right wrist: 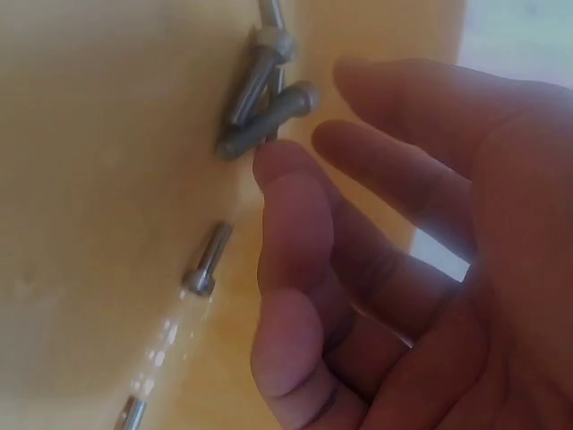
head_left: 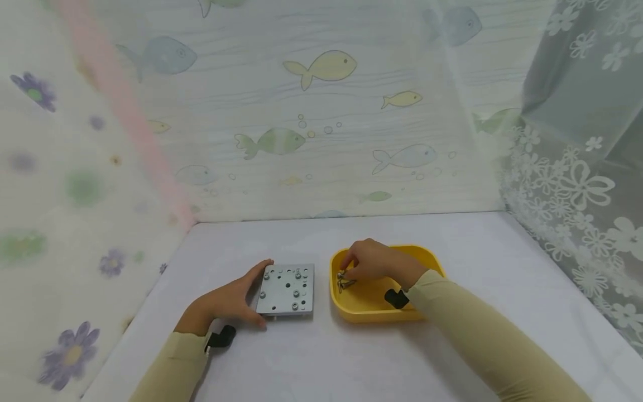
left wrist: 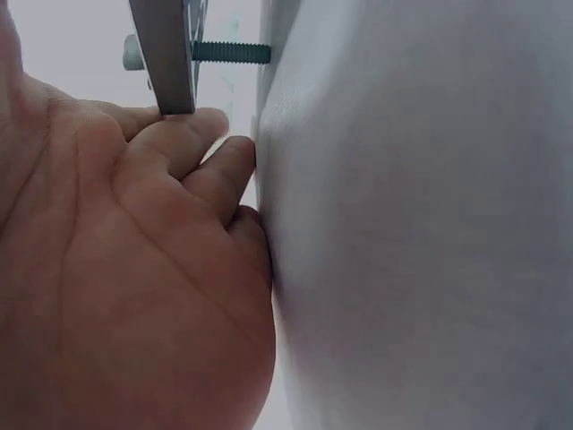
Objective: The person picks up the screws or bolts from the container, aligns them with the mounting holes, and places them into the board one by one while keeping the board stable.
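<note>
A silver-grey plate is dotted with dark holes. The tray is yellow, the screws metallic grey, the sleeves plain beige, the tabletop white. Pale blue, yellow and green fish pattern the whitish back curtain; white flowers pattern the grey right curtain.

You wear matching long sleeves in plain pale khaki, left sleeve and right sleeve lightly creased. Small, rounded black blocks sit at your wrists, the left block and right block just beside the cuffs; your left hand and right hand are bare.
</note>
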Demonstrator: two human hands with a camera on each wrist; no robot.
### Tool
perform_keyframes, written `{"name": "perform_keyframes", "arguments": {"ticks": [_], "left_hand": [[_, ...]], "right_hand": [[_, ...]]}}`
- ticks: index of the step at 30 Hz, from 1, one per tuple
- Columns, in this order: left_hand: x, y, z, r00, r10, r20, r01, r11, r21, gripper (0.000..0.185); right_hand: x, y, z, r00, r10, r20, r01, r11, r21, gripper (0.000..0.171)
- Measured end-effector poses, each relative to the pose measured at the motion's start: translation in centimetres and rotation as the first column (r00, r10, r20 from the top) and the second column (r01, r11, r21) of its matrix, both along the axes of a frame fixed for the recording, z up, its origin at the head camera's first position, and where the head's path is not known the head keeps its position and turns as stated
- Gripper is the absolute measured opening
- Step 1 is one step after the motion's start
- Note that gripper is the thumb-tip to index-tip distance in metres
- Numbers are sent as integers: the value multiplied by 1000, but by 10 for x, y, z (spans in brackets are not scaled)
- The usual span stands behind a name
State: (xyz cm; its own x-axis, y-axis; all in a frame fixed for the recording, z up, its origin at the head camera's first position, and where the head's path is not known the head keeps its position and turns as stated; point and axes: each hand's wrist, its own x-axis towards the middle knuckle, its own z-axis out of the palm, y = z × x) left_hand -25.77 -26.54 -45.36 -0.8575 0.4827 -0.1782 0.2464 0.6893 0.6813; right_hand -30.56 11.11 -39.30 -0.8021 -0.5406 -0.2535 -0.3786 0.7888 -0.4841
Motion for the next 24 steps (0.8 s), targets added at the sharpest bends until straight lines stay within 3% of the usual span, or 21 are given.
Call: {"name": "perform_keyframes", "arguments": {"ticks": [11, 18, 24], "left_hand": [[-2, 0, -3, 999, -12, 47, 10, 999, 41, 142], [-4, -1, -2, 1000, -5, 9, 5, 1000, 19, 139], [-3, -3, -3, 999, 1, 34, -1, 1000, 15, 140]], "right_hand": [[-1, -9, -7, 1000, 12, 2, -12, 1000, 28, 22], [-2, -15, -4, 998, 32, -52, -30, 999, 43, 12], [1, -21, -5, 1000, 24, -17, -23, 999, 34, 6]]}}
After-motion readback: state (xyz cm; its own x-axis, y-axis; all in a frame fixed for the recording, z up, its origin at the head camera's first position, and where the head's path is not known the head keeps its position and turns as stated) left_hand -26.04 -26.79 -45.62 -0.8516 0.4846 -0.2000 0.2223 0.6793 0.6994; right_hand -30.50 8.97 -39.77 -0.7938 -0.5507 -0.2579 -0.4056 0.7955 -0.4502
